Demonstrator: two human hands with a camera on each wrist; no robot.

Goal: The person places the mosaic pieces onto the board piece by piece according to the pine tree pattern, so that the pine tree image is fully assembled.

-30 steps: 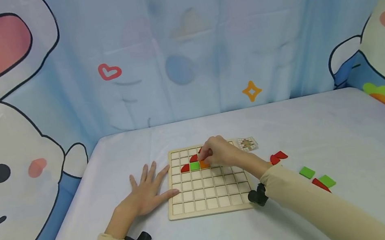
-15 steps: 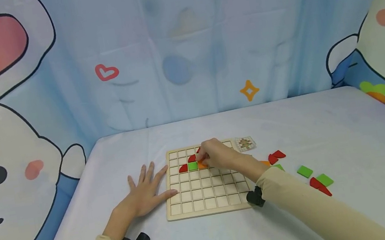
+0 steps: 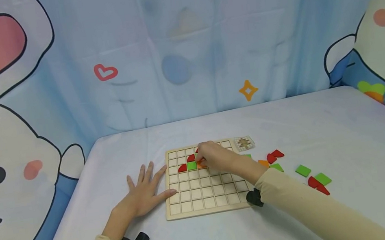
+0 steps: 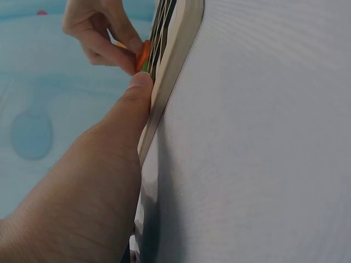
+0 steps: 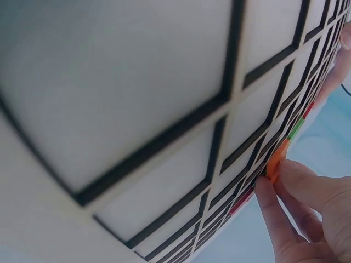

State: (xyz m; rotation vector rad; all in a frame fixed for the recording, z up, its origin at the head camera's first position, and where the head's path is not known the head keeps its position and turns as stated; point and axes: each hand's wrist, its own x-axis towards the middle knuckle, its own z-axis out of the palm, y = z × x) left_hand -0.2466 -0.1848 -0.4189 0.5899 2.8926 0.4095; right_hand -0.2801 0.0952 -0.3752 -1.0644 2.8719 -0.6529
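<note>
A wooden grid board [image 3: 190,206] lies on the table. In its upper rows sit red quarter-round tiles [image 3: 182,168] and a green square tile [image 3: 191,165]. My right hand [image 3: 216,157] is over these rows, thumb and fingers pinching an orange tile [image 5: 278,155] right at the grid, beside the green one. The fingers cover part of the orange tile. My left hand [image 3: 144,194] lies with fingers spread at the board's left side. Its thumb [image 4: 141,82] rests on the board's edge.
Right of the board lie loose tiles: an orange tile [image 3: 263,163], red tiles [image 3: 276,154] and green tiles [image 3: 303,170]. A small pattern card [image 3: 244,143] lies by the board's upper right corner. A printed curtain [image 3: 182,47] hangs behind the table.
The right hand stays at the same cells, its knuckles slightly lower, still pinching the orange tile. Its forearm has shifted a little, so more loose tiles show beside it. The left hand stays put.
</note>
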